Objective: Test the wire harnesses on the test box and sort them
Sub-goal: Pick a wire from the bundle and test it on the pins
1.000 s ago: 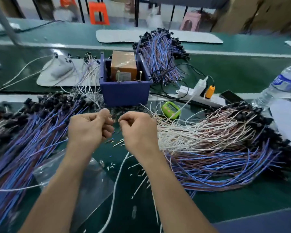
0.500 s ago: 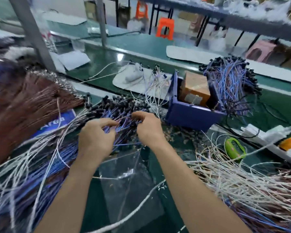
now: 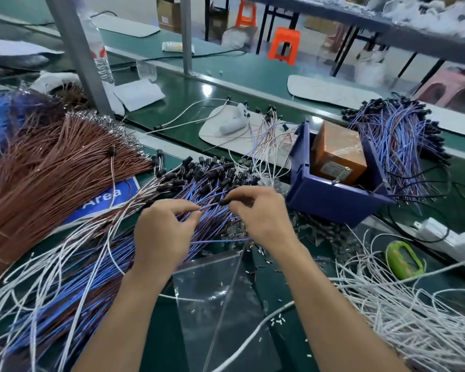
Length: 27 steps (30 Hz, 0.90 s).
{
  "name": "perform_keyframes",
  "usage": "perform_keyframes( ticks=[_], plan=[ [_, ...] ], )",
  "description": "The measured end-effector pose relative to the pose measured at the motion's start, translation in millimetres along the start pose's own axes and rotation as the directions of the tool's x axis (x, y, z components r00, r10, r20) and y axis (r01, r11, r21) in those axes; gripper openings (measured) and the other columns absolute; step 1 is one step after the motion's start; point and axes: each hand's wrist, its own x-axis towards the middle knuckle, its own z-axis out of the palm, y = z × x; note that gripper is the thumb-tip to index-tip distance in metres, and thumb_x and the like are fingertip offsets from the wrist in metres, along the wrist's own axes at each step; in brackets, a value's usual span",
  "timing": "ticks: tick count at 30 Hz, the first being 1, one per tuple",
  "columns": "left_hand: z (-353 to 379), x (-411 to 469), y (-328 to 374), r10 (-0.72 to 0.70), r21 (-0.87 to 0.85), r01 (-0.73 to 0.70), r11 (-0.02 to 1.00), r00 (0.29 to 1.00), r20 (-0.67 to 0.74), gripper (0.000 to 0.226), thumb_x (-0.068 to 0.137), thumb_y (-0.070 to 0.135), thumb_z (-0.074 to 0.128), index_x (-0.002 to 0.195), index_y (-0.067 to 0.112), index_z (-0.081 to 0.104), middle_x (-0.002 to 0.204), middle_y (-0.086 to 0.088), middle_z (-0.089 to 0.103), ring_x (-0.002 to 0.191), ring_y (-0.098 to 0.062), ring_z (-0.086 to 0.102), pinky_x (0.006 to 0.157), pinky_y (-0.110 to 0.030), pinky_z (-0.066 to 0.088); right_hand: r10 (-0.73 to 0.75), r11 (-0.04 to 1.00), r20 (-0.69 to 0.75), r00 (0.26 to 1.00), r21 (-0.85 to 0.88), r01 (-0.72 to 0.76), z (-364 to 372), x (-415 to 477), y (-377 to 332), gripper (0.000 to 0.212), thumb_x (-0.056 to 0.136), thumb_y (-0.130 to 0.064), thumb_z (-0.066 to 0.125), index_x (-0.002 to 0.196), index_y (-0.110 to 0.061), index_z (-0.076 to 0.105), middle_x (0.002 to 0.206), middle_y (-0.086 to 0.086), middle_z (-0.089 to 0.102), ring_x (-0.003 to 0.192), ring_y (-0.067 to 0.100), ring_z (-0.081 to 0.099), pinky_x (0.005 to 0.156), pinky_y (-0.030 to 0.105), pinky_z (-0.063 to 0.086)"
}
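Observation:
A big pile of blue, brown and white wire harnesses (image 3: 91, 269) with black connectors lies on the green bench at the left. My left hand (image 3: 163, 232) pinches the blue wires of one harness at the pile's top. My right hand (image 3: 261, 213) pinches that harness's black connector (image 3: 224, 202) between thumb and fingertips. The test box (image 3: 336, 154), orange-brown, sits inside a dark blue bin (image 3: 325, 200) just right of my right hand. A second bundle of blue harnesses (image 3: 397, 146) lies behind the bin.
A brown wire bundle (image 3: 46, 162) fills the far left. White wires (image 3: 403, 312) are heaped at the right, beside a green meter (image 3: 404, 260) and a white power strip (image 3: 440, 232). A clear plastic bag (image 3: 220, 304) lies between my arms. A metal post (image 3: 75, 49) stands behind.
The view has swung left from the bin to the left pile. Both hands moved there from in front of the bin and now hold one blue harness by its wires and connector.

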Motion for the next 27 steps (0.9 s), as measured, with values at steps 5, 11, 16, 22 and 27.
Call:
perform_keyframes(
  ticks=[5, 11, 16, 22, 27],
  plan=[
    [-12, 5, 15, -0.087, -0.208, 0.104, 0.973, 0.992, 0.089, 0.026, 0.082, 0.026, 0.085, 0.071, 0.048, 0.076, 0.068, 0.028, 0.072, 0.043, -0.014, 0.057, 0.042, -0.034, 0.044, 0.266, 0.718, -0.136, 0.954, 0.689, -0.102, -22, -17, -21, 0.020, 0.091, -0.007, 0.073, 0.080, -0.022, 0.081, 0.082, -0.003, 0.078, 0.071, 0.006, 0.068, 0.067, 0.021, 0.054],
    [-1, 1, 41, 0.106, -0.158, -0.086, 0.984, 0.987, 0.120, 0.020, 0.082, 0.021, 0.085, 0.082, 0.040, 0.081, 0.083, 0.028, 0.068, 0.086, 0.011, 0.063, 0.072, 0.000, 0.042, 0.336, 0.390, -0.128, 0.933, 0.921, -0.015, -29, -40, -40, 0.021, 0.105, -0.016, 0.050, 0.099, -0.013, 0.070, 0.094, 0.008, 0.077, 0.087, 0.017, 0.071, 0.080, 0.028, 0.059],
    [12, -7, 56, 0.097, -0.275, 0.023, 0.961, 0.906, 0.413, 0.016, 0.084, 0.023, 0.084, 0.087, 0.039, 0.082, 0.076, 0.023, 0.076, 0.076, 0.008, 0.069, 0.069, -0.006, 0.047, 0.472, 0.123, -0.222, 0.853, 0.975, 0.186, -64, -55, -37, 0.025, 0.108, -0.019, 0.046, 0.099, -0.005, 0.065, 0.091, 0.017, 0.076, 0.088, 0.030, 0.076, 0.077, 0.038, 0.062],
    [10, -9, 56, 0.042, -0.276, 0.167, 0.947, 0.783, 0.621, 0.028, 0.083, 0.008, 0.084, 0.075, 0.035, 0.082, 0.074, 0.007, 0.079, 0.065, -0.001, 0.071, 0.062, -0.011, 0.053, 0.500, 0.034, -0.261, 0.826, 0.959, 0.282, -117, -74, -5, 0.031, 0.109, -0.024, 0.038, 0.094, -0.012, 0.062, 0.074, 0.005, 0.067, 0.056, 0.015, 0.056, 0.060, 0.025, 0.047],
    [12, -7, 53, -0.013, -0.264, 0.197, 0.944, 0.823, 0.567, 0.026, 0.078, 0.007, 0.087, 0.073, 0.032, 0.084, 0.070, 0.001, 0.078, 0.060, -0.005, 0.069, 0.059, -0.012, 0.051, 0.559, 0.232, -0.356, 0.749, 0.934, 0.271, -135, -98, 27, 0.025, 0.105, -0.021, 0.046, 0.093, -0.013, 0.065, 0.062, 0.001, 0.052, 0.049, 0.013, 0.033, 0.054, 0.025, 0.034]
  ],
)
